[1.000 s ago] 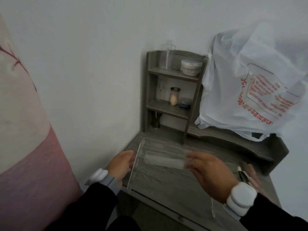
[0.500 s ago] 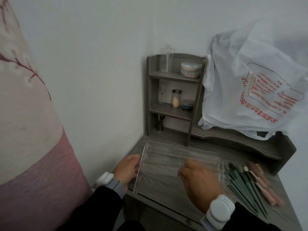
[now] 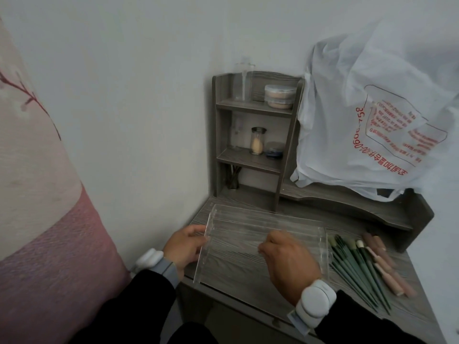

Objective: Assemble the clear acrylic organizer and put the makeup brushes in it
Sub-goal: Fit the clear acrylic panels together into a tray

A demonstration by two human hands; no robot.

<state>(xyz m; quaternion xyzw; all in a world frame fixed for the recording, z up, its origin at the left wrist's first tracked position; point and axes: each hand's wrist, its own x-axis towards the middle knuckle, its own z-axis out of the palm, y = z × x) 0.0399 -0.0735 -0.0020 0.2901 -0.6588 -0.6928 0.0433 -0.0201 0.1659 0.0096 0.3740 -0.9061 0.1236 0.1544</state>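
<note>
Clear organizer (image 3: 250,232) sits on the grey wood desk (image 3: 417,319), left-of-centre, in front of the small shelf unit (image 3: 221,135). It reads as an open box: left wall upright, back wall and right wall visible, desk grain showing through the floor. Panel joints are too transparent to judge.

Left hand (image 3: 185,247): thumb on top and fingers curled round the front part of the left wall, a firm grip on the organizer.

Right hand (image 3: 288,259): back of hand towards the camera, fingers bent down over the middle of the organizer. Fingertips hidden. Can't tell if it pinches a clear piece or only touches.

Both wrists carry a white band device, left (image 3: 149,259) and right (image 3: 314,301); dark sleeves.

Brushes lie flat on the desk just right of the organizer, outside it: green-handled ones (image 3: 357,269) fanned next to the right wall, pink-handled ones (image 3: 387,269) further right. Bristle ends point away from the person.

Shelf unit: round tub (image 3: 279,96) on the top shelf, glass jar (image 3: 257,144) on the middle one. White plastic bag (image 3: 372,120) with red print hangs over the desk's rear ledge on the right. Pink-and-cream fabric (image 3: 49,219) fills the left edge.
</note>
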